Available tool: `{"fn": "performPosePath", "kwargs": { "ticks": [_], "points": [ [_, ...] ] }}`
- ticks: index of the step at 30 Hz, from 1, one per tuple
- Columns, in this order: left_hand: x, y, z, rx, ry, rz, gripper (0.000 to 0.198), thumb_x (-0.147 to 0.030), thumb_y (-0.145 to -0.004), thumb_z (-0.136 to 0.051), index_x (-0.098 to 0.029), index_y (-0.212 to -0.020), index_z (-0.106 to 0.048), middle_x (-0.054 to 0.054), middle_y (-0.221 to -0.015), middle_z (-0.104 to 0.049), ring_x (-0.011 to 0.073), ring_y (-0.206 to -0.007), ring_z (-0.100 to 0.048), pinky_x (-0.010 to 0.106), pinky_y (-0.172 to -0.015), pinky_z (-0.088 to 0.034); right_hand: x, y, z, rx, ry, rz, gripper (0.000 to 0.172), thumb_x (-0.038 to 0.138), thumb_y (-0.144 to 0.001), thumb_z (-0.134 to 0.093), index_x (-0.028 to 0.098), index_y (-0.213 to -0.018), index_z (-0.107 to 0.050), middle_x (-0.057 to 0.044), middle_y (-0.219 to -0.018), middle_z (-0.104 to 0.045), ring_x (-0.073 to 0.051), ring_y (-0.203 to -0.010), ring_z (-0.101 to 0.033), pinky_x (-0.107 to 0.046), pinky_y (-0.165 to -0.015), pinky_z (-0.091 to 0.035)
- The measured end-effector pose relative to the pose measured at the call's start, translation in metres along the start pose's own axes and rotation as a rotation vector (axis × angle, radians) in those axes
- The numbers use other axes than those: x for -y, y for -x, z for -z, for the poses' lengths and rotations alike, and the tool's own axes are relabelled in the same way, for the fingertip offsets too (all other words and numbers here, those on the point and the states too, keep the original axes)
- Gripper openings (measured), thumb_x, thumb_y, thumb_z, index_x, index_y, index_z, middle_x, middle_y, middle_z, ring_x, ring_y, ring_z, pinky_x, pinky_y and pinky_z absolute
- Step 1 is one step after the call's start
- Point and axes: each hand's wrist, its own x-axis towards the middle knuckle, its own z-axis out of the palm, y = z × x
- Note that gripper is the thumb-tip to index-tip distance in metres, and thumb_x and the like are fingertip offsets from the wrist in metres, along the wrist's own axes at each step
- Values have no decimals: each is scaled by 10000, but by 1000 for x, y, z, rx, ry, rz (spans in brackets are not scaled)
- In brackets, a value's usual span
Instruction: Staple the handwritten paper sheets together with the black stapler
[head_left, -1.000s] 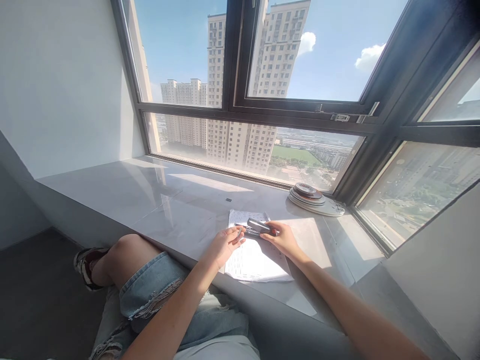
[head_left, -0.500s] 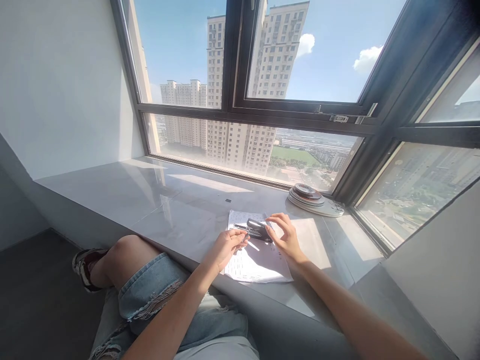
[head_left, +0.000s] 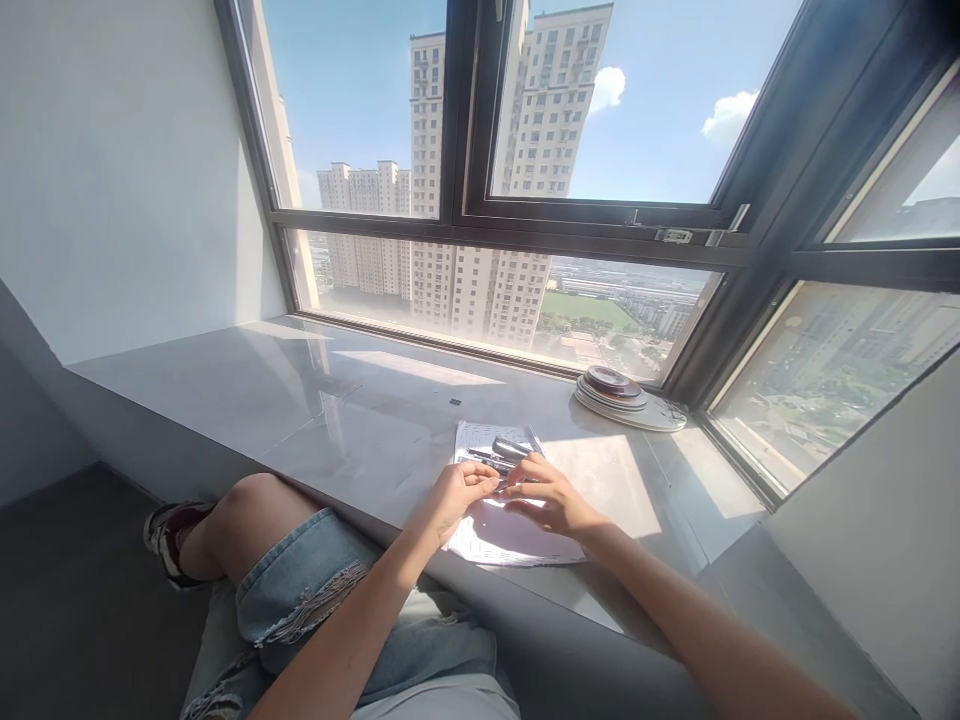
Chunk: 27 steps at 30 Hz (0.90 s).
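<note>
head view, starting from the bottom of the frame: torn denim shorts and a bare knee sit lower left, with a shoe behind them at the left edge. both forearms run up from the bottom edge to meet just right of centre.

the left hand is curled, its fingertips drawn together over the near left part of a printed sheet. whether that grip pinches anything is too small to tell. the right hand lies loose on the same sheet, fingers bent toward the left hand's tips and wrapped round nothing i can make out.

just beyond both sets of fingertips a dark stapler lies on the far end of the sheet. neither hand grasps it.

by my reading this is fine fingertip work beside the stapler. a further move there calls for a steady sheet and a sure hold on the stapler body.

the sheet rests on a grey worktop. a small dark speck lies further back, and a stack of plates sits right of centre by the window.
</note>
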Motion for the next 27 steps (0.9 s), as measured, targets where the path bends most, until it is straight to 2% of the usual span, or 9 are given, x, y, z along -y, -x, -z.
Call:
{"fn": "performPosePath", "kwargs": {
  "ticks": [6,12,19,27],
  "points": [
    [-1,0,-2,4,-5,-5,351,-417,-752,-865,-158,-958,-749,81,-884,-733,185,-804,-689,266,-726,-488,0,1,-2,-46,12,-52,86,238,-966,-645,233,-1007,-720,-67,-915,-690,-201,-828,-576,-353,-751,-491],
    [-3,2,-3,29,-30,-30,333,-410,-766,-857,-151,-943,-746,98,-890,-749,193,-818,-696,288,-790,-493,0,0,-1,-39,2,-60,107,243,-972,-636,241,-1035,-722,-63,-885,-696,-200,-806,-585,-350,-731,-495],
    [-5,3,-4,20,-67,-31,348,-435,-760,-853,-155,-936,-746,94,-871,-742,209,-827,-700,298,-787,-485,2,-3,4,-11,-25,-84,147,284,-993,-606,244,-1006,-746,-65,-877,-697,-199,-800,-622,-365,-744,-520],
    [-8,3,-6,-5,-73,-16,366,-460,-776,-834,-153,-950,-737,83,-878,-727,183,-812,-675,282,-790,-469,2,-2,5,-5,-46,-94,117,250,-981,-614,241,-1020,-724,-64,-909,-689,-201,-818,-625,-369,-758,-510]
  ]
}}
